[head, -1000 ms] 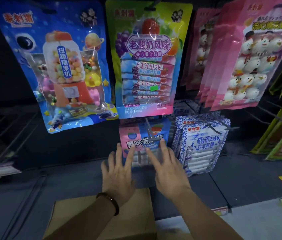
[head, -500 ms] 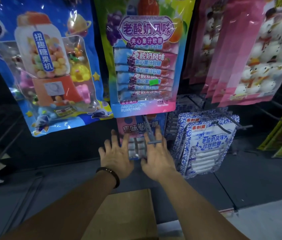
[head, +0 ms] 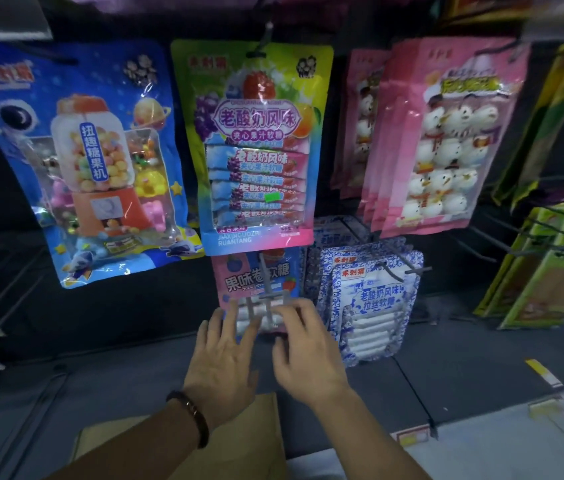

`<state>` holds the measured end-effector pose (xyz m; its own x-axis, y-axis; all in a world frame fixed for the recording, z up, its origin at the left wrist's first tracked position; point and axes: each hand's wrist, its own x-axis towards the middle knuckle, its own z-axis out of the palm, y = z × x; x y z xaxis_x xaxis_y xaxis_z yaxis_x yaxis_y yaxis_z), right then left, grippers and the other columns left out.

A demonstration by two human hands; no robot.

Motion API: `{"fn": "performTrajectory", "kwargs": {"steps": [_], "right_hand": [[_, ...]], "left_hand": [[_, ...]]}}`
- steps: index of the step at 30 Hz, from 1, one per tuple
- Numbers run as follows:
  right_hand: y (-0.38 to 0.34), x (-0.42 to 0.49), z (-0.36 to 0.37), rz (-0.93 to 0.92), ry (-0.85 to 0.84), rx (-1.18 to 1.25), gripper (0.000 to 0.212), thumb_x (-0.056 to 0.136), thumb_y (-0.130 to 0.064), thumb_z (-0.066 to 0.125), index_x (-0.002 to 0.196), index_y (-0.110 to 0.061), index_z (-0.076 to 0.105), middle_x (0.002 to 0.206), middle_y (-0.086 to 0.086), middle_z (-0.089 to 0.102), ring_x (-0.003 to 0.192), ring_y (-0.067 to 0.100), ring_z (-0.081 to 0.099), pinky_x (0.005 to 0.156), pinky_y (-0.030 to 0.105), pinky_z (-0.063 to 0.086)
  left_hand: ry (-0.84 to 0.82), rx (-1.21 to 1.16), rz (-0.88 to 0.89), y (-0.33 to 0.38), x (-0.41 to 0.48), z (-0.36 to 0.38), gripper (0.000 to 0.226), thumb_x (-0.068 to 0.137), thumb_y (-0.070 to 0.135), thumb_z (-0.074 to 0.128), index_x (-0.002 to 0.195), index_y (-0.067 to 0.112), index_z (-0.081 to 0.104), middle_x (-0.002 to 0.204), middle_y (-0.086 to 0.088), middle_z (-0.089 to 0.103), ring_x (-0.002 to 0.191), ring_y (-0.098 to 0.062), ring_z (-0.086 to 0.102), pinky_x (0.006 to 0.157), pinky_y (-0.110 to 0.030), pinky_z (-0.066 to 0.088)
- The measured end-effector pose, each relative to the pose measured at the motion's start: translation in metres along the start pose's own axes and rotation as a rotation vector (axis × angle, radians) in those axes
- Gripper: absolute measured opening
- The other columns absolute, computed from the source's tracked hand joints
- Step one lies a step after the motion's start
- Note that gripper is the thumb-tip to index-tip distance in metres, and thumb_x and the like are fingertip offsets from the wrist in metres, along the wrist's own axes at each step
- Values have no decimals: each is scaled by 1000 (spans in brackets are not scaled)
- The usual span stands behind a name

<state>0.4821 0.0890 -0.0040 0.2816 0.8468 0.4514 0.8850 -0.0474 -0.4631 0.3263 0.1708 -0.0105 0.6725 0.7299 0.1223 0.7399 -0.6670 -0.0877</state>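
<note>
Two hands (head: 226,362) at candy pack (head: 239,282), dark shop shelf (head: 481,375)

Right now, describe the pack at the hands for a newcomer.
Find the big yellow-green bag hanging at centre. Directly below hangs a small pink-and-blue pack, at the left hand and right hand. Unlike it, the patterned packs to its right are blue-and-white.

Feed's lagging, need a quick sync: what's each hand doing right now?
Left hand: open, straight fingers on the candy pack.
Right hand: fingers curled at the pack; whether it holds cannot be told.
</note>
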Motion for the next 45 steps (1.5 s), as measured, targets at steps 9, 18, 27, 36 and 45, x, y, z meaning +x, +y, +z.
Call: {"fn": "performTrajectory", "kwargs": {"steps": [9, 18, 27, 36, 45], "right_hand": [[71, -49, -41, 452, 232, 17, 73, 82, -19, 77, 146, -35, 47, 144, 7, 31, 126, 30, 49, 104, 46, 54], [86, -21, -34, 470, 34, -7, 100, 88, -19, 73, 158, -58, 13, 171, 1, -20, 160, 34, -2, 116, 53, 45], [89, 49, -28, 525, -84, 103, 100, 94, -16, 72, 153, -67, 10, 170, -2, -22, 161, 39, -6, 118, 53, 42], [75, 84, -34, 636, -198, 109, 100, 98, -15, 69, 160, -61, 6, 173, 1, -23, 162, 36, -10, 121, 54, 36], [56, 57, -58, 512, -247, 23, 84, 101, -23, 66, 167, -33, 15, 175, 8, 0, 161, 39, 9, 124, 54, 32]], "left_hand": [[-114, 61, 137, 27, -20, -23, 102, 67, 57, 73, 158, 21, 44, 160, -24, 39, 140, -51, 48, 108, -61, 50], [-175, 92, 178, 48, 8, -54, 93, 98, 55, 54, 167, 30, -4, 173, -15, -22, 161, -42, -5, 130, -57, 9], [-240, 96, 146, 37, 25, -48, 95, 88, 58, 62, 166, 30, 14, 175, -18, -1, 158, -46, 16, 128, -58, 20], [-253, 113, 137, 31, 33, -57, 91, 88, 61, 44, 166, 33, 7, 175, -13, -8, 158, -43, 14, 129, -55, 15], [-304, -12, 230, 41, -9, -87, 58, 98, 54, 52, 151, 33, 40, 158, -1, 34, 142, -28, 39, 117, -44, 38]]}}
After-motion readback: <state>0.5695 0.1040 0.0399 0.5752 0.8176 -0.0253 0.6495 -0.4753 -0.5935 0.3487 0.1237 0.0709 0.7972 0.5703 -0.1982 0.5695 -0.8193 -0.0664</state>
